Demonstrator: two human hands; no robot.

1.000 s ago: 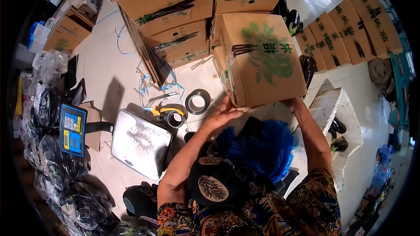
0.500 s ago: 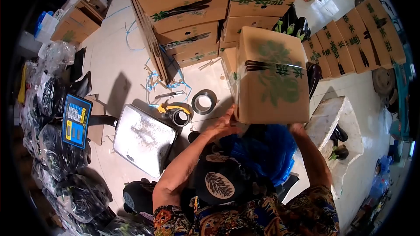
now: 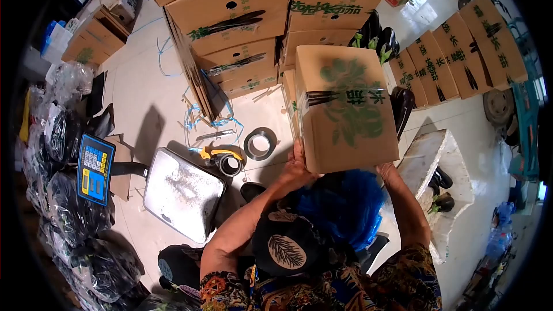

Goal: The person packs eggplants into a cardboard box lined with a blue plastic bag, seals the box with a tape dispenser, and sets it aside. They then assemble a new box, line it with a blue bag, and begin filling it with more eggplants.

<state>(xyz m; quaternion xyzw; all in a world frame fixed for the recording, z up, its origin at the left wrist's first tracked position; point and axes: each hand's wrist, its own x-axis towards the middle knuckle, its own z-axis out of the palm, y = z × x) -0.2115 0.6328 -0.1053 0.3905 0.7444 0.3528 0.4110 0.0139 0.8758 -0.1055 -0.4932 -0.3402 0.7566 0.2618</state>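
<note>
A closed cardboard box (image 3: pixel 351 152) with green and black eggplant printing and clear tape across its top is in front of me. My left hand (image 3: pixel 298 170) grips its near left corner, thumb underneath and fingers up along the side. At the near right corner, the fingers of my right hand (image 3: pixel 389 171) are curled against the lower edge, partly hidden by the box. A crumpled blue plastic bag (image 3: pixel 345 207) lies just below the box, between my arms. Dark eggplants (image 3: pixel 404 106) show beyond the box's right side.
Stacked printed cartons (image 3: pixel 230 17) rise ahead, and more cartons (image 3: pixel 461 52) stand at right. A platform scale (image 3: pixel 183 196) is at left near black-bagged goods (image 3: pixel 80 196). On the floor lie a tape roll (image 3: pixel 260 143) and a yellow tape dispenser (image 3: pixel 222 158). A white foam box (image 3: pixel 440 178) holds eggplants.
The whole view has shifted slightly, so everything sits a little further left and mostly lower. Both hands remain on the box, which shows little movement of its own.
</note>
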